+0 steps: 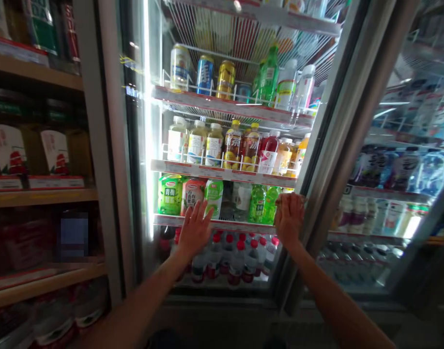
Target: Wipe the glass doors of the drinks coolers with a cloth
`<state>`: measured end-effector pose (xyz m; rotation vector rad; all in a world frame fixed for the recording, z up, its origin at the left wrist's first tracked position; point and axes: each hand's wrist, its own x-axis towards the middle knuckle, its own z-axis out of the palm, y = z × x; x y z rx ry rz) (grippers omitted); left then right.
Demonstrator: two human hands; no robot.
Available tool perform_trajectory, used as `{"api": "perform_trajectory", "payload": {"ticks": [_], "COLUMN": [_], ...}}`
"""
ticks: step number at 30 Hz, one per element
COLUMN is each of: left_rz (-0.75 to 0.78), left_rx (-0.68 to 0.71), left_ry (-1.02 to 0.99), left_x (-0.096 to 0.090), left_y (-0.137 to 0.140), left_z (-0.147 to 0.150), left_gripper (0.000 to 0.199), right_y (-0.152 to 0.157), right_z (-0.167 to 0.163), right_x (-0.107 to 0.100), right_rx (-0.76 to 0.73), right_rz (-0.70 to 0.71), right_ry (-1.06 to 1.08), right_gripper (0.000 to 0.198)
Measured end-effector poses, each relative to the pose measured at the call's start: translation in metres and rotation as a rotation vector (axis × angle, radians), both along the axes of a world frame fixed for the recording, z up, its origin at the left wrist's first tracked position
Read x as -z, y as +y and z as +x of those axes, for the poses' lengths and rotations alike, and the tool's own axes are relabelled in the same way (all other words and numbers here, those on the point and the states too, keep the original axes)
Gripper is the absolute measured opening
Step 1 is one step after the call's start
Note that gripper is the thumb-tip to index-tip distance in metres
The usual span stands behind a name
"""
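Hands, left (195, 228) and right (289, 219), reach cooler (222, 174) shelves of bottles (229, 254).

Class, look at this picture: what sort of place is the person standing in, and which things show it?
Probably a small shop. An open drinks fridge holds rows of bottles with price strips, and wooden shelves of packaged goods stand beside it.

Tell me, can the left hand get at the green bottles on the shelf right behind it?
Probably yes. The fridge door stands swung open to the right, so no glass covers the shelves. The left hand is spread flat at the shelf edge, just below the green bottles, with nothing between them.
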<state>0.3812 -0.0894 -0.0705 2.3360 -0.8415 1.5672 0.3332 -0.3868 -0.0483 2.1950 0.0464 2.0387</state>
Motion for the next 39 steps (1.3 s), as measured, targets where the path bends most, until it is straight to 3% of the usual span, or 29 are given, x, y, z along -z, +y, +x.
{"api": "perform_trajectory", "payload": {"ticks": [6,8,11,13,15,19,21,25,27,30,31,36,39], "left_rz": [0.025,0.029,0.026,0.024,0.033,0.059,0.046,0.034,0.027,-0.010,-0.029,-0.196,-0.539], "left_rx": [0.003,0.006,0.017,0.014,0.004,-0.030,-0.055,-0.062,-0.054,-0.039,-0.031,0.075,0.314], "left_ry": [0.039,0.037,0.036,0.040,0.048,0.054,0.050,0.020,0.010,0.002,-0.005,0.058,0.404], "left_x": [0.010,0.010,0.011,0.011,0.012,0.013,0.012,0.010,0.009,0.005,0.001,-0.027,-0.029], "left_y": [0.002,0.004,0.004,0.004,0.005,0.020,0.030,0.042,0.043,0.044,0.046,0.057,0.052], "left_z": [-0.002,0.000,0.001,0.000,-0.001,-0.001,0.002,0.007,0.008,0.010,0.011,0.016,-0.006], "left_gripper": [0.054,0.054,0.054,0.054,0.054,0.054,0.054,0.059,0.062,0.064,0.063,0.052,0.052], "right_y": [0.030,0.033,0.037,0.045,0.056,0.072,0.076,0.085,0.092,0.100,0.101,0.110,0.144], "right_z": [-0.008,-0.004,0.007,0.012,0.012,0.013,0.019,0.031,0.032,0.031,0.031,0.038,0.034], "right_x": [0.055,0.045,0.012,0.000,0.004,0.011,-0.004,-0.034,-0.033,-0.028,-0.032,-0.065,-0.045], "right_rx": [-0.126,-0.151,-0.106,-0.079,-0.110,-0.236,-0.246,-0.220,-0.247,-0.304,-0.300,-0.235,-0.427], "right_rz": [-0.326,-0.322,-0.170,-0.100,-0.197,-0.570,-0.537,-0.284,-0.386,-0.677,-0.691,-0.312,-0.294], "right_ry": [0.345,0.333,0.170,0.095,0.154,0.370,0.332,0.198,0.251,0.369,0.374,0.222,0.339], "right_gripper": [0.053,0.050,0.048,0.047,0.047,0.048,0.046,0.046,0.046,0.044,0.044,0.042,0.035]}}
